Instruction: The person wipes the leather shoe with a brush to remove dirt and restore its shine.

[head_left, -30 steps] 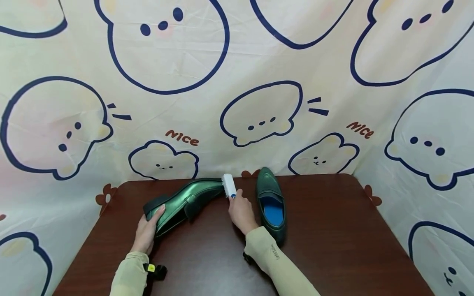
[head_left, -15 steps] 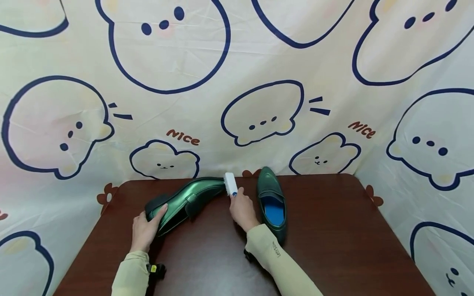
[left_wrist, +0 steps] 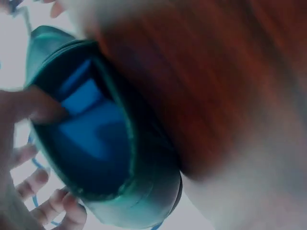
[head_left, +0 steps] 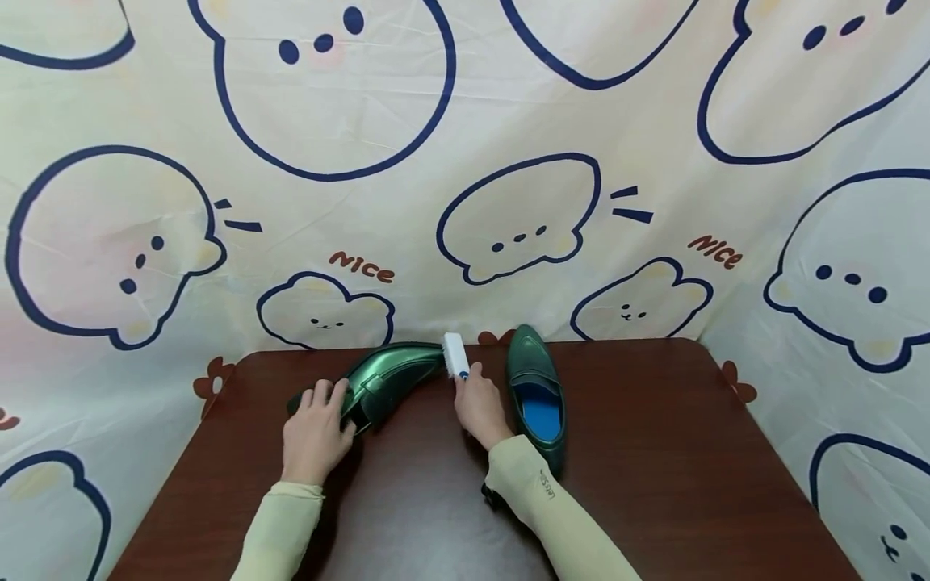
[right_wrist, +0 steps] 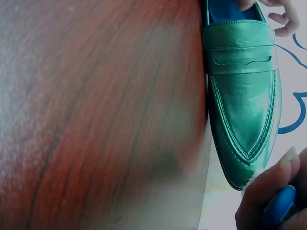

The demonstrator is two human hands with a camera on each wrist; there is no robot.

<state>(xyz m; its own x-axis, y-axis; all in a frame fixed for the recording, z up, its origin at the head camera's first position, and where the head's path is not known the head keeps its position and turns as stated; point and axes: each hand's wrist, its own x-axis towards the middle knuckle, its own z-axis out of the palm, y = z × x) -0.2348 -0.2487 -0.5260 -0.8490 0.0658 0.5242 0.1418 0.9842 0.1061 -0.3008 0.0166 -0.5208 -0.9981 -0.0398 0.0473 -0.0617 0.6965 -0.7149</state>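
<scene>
A shiny green loafer lies tilted on its side at the table's back left, toe to the right. My left hand grips it near the heel, palm down. In the left wrist view the thumb is inside the loafer's opening, over the blue insole, and the fingers are outside. My right hand holds a white brush by its blue handle. The bristles touch the loafer's toe. To the right of that hand, a second green loafer stands upright, its blue insole showing.
Everything rests on a dark brown wooden table. A pale cloth wall with blue cartoon outlines rises behind its back edge. The second loafer's toe reaches that edge, and its heel stands close beside my right forearm.
My left hand has shifted from the loafer's heel end to over its opening, turning palm down. The heel end has tilted with it. My right hand and the brush have stayed at the toe.
</scene>
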